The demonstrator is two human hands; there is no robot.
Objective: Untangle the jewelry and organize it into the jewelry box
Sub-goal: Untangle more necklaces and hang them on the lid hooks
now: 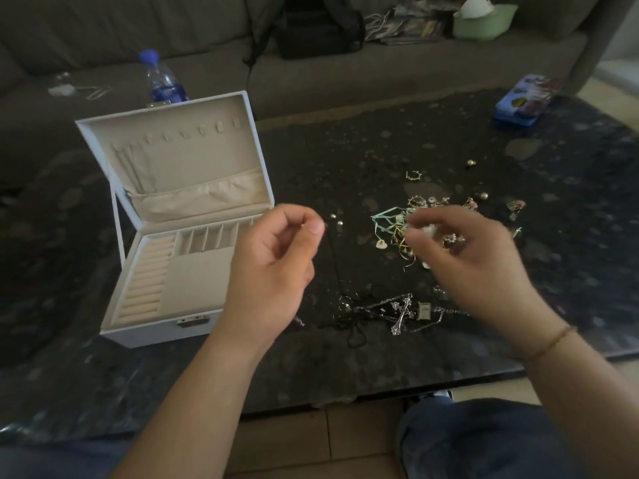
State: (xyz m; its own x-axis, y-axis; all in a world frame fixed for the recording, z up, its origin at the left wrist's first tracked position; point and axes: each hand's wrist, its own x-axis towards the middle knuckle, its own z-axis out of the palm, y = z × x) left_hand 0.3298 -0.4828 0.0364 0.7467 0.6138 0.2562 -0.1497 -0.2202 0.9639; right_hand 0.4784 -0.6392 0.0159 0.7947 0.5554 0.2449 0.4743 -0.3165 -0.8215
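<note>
Dark stone table (jewelry-strewn) fronts grey sofa.

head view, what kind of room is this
Most likely a home living room: a grey fabric sofa stands behind a low dark speckled stone coffee table, with a black backpack and a pale green tissue box left on the cushions.

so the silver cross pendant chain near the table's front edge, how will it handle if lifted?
Probably floppy: the silver cross chain lies in loose curves on the table. Likely to drag neighbours along, since it overlaps the black cord and a square charm. It looks light, and the thin links may slip from a loose pinch.
</note>
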